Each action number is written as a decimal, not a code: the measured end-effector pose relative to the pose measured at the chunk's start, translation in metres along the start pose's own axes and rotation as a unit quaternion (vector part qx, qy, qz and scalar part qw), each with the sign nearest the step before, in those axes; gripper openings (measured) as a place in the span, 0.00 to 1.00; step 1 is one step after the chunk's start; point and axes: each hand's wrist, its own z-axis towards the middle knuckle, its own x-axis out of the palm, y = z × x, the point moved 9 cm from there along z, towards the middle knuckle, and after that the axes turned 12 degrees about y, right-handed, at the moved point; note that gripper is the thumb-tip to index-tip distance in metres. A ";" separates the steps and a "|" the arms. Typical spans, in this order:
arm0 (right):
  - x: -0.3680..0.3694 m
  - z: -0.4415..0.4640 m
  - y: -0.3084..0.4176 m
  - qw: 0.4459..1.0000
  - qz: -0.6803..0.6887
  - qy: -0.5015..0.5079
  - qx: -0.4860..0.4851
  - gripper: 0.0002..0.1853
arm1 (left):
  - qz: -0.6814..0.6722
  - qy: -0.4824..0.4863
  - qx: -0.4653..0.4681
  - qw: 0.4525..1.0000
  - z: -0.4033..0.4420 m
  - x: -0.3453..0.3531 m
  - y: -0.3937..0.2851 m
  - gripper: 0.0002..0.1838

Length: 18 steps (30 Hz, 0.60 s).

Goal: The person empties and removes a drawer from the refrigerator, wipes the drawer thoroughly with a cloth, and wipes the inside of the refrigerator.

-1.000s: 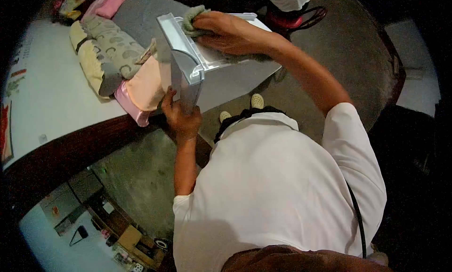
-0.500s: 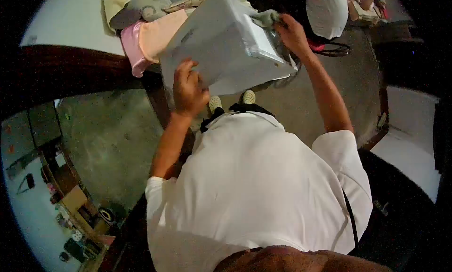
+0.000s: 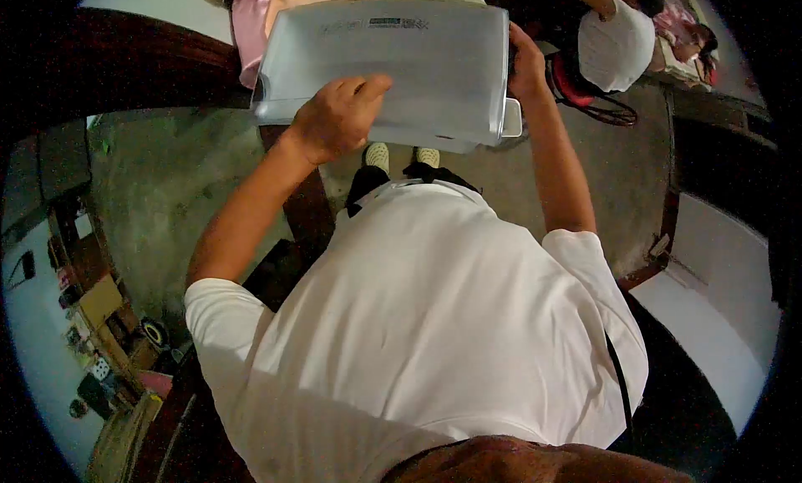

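A translucent plastic storage box (image 3: pixel 401 61) is tilted in front of me, its broad side towards me and small printing near the top edge. A white handle (image 3: pixel 512 119) shows at its lower right corner. My left hand (image 3: pixel 338 119) lies in front of the broad side with its fingers curled closed. Whatever may be in those fingers is hidden. At the box's right edge is my right hand (image 3: pixel 528 69), bent against the side. Its fingertips are mostly out of sight, and the cloth seen there earlier cannot be made out.
Behind the box lie pink satin fabric (image 3: pixel 253 33) and other folded cloth. Another person in a white shirt (image 3: pixel 616 48) is at the upper right, above a dark cord or strap (image 3: pixel 606 114). A cluttered shelf (image 3: pixel 104 303) stands at the lower left.
The box has turned, so its broad side now lies straighter and wider before me. My left hand has moved upward across it; my right hand has shifted slightly from the cloth's earlier spot.
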 end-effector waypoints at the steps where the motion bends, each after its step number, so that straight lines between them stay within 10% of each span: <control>1: -0.003 0.005 -0.001 1.000 0.003 0.003 0.002 0.21 | 0.002 0.003 -0.002 1.000 -0.001 0.000 0.000 0.06; 7: 0.035 0.018 0.005 0.983 -0.157 0.047 0.082 0.21 | 0.037 0.106 -0.003 0.994 -0.004 0.004 0.020 0.15; 15: 0.036 0.057 -0.122 0.910 -0.308 0.191 0.201 0.21 | 0.028 -0.067 -0.202 0.977 -0.009 -0.063 0.083 0.14; 18: 0.065 0.063 -0.140 0.878 -0.355 0.310 0.085 0.24 | 0.100 -0.109 -0.170 0.974 -0.014 -0.097 0.093 0.12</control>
